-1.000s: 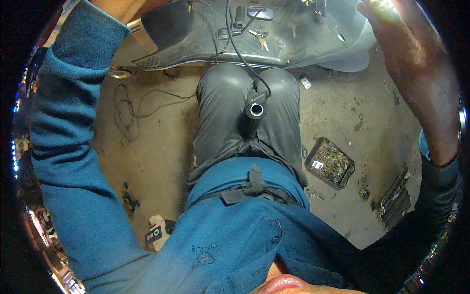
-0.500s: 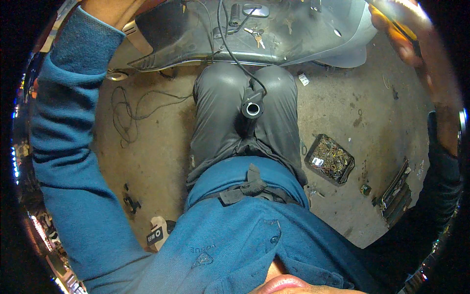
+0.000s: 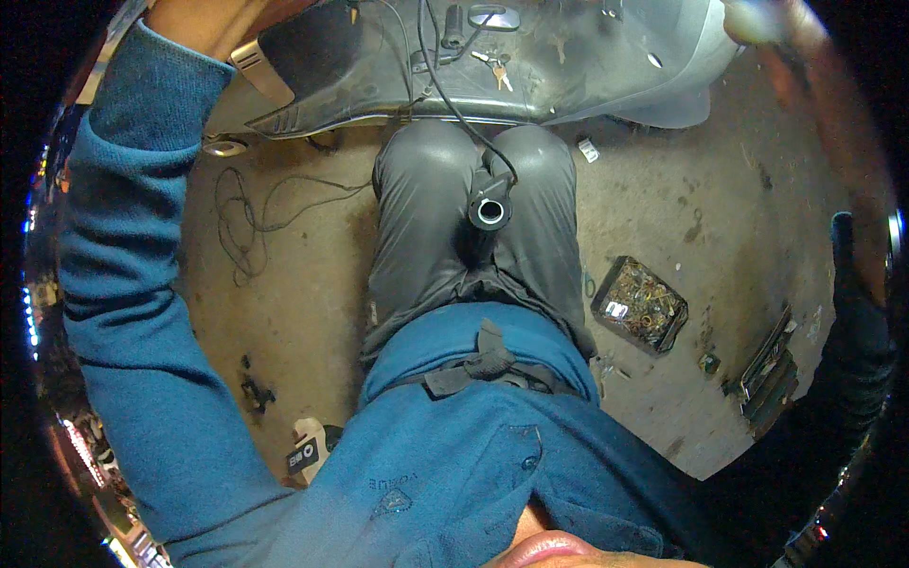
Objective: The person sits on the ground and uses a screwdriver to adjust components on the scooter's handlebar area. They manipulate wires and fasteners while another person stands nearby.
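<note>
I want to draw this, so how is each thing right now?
Left hand: mostly past the top edge; fingers unseen
Right hand: blurred; grip unclear
Large grey panel: smudged
Keys: spread in a loose bunch
Black tube: open end toward the camera
Black cable: running to the tube
Thin cord: loosely looped
Tray: filled with small pieces
Belt: fastened

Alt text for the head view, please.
A seated person, left hand mostly cut off, right hand blurred, faces a dark panel with keys; a black tube stands between the thighs; a parts tray lies on the floor.

The fisheye is head-worn; it faces down over the lap (image 3: 421, 222).
</note>
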`<state>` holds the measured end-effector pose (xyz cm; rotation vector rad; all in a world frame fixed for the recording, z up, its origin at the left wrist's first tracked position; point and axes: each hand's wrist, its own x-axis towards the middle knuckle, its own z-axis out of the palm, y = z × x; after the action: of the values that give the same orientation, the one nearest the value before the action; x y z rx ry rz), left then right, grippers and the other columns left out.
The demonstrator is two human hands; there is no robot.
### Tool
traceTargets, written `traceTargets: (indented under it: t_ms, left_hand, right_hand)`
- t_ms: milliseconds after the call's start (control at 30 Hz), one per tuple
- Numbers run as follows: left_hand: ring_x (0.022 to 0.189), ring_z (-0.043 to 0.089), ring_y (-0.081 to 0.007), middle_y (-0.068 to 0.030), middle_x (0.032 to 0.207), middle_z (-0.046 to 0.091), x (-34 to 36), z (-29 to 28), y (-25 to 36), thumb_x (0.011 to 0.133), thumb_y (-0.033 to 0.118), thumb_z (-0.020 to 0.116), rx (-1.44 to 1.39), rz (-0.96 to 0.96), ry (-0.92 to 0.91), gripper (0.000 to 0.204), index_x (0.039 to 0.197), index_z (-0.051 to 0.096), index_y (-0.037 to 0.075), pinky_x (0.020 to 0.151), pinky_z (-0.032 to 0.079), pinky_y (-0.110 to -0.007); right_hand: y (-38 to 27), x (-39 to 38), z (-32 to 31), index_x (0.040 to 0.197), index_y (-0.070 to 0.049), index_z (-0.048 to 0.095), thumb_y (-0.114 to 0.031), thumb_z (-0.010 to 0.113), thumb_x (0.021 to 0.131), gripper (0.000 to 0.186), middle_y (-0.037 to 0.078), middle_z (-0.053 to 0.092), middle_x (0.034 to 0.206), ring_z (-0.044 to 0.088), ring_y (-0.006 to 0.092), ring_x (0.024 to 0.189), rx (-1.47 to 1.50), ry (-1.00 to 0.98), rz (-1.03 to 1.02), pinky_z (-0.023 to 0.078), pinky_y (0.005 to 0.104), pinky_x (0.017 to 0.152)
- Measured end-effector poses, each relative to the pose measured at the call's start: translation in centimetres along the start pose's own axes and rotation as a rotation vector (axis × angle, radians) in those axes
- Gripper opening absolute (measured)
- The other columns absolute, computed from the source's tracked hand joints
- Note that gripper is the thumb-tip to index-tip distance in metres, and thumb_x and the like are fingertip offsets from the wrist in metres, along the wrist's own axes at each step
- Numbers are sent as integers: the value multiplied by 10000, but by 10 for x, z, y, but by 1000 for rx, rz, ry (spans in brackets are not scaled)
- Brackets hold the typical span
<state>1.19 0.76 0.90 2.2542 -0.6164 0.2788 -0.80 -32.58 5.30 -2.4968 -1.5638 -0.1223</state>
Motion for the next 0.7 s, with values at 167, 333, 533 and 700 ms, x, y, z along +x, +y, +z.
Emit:
traceTargets:
  t_ms: [167, 333, 533, 700]
  left_hand:
    - [514, 561, -110, -81, 633, 684, -4, 4, -5, 941, 124, 683, -156, 196, -15, 204, 810, 773, -4, 461, 398, -271]
    - [593, 659, -161, -125, 728, 740, 1, -6, -14, 943, 136, 681, 93, 311, -42, 204, 860, 783, -20, 506, 480, -294]
    - [608, 663, -160, -124, 727, 740, 3, -10, -11, 937, 136, 695, 237, 203, -39, 196, 864, 784, -21, 519, 489, -303]
    - [623, 654, -140, -115, 717, 731, -3, -4, -5, 940, 141, 701, 65, 40, -29, 212, 846, 774, -34, 538, 487, -302]
  right_hand:
    - [1, -2, 3, 975, -9, 692, -110, 758, 861, 166, 105, 626, 803, 605, 177, 688, -10, 1, -1, 492, 323, 647]
    - [1, -5, 8, 969, -9, 699, -118, 764, 861, 167, 101, 631, 788, 604, 168, 680, -3, -3, -6, 491, 318, 643]
    - [2, -7, 13, 963, -8, 707, -128, 770, 861, 170, 96, 637, 769, 604, 156, 669, -5, 1, -11, 489, 311, 638]
    - [2, -7, 12, 957, -8, 714, -136, 776, 860, 172, 92, 642, 753, 603, 146, 661, -6, 5, -7, 488, 306, 633]
